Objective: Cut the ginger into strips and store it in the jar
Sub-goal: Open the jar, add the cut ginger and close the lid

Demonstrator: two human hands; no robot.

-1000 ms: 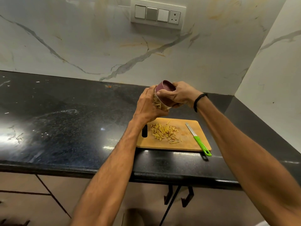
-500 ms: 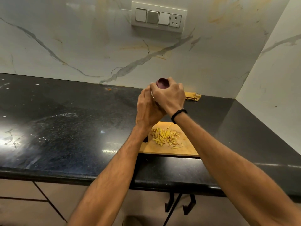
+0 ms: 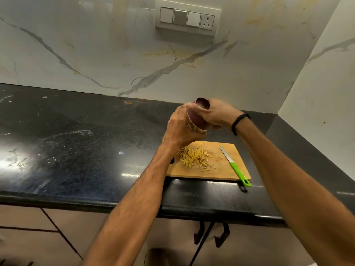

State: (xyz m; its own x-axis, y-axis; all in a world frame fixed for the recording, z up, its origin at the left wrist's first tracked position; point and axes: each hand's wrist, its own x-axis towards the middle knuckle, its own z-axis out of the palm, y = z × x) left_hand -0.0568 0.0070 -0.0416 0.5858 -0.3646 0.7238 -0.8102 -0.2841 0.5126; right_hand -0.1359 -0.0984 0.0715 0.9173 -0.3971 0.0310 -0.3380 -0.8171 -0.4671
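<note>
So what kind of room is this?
Probably a home kitchen: a black stone countertop, a wooden cutting board with cut ginger strips, and a green-handled knife lying on it.

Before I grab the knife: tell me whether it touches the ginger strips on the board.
Apart. The head view shows a strip of bare cutting board between the knife and the nearest ginger strips.

The left hand (image 3: 178, 131) and right hand (image 3: 216, 116) are hiding most of the jar (image 3: 196, 122), a forearm (image 3: 153, 175) covering the board (image 3: 226, 169) at 9 o'clock.
</note>
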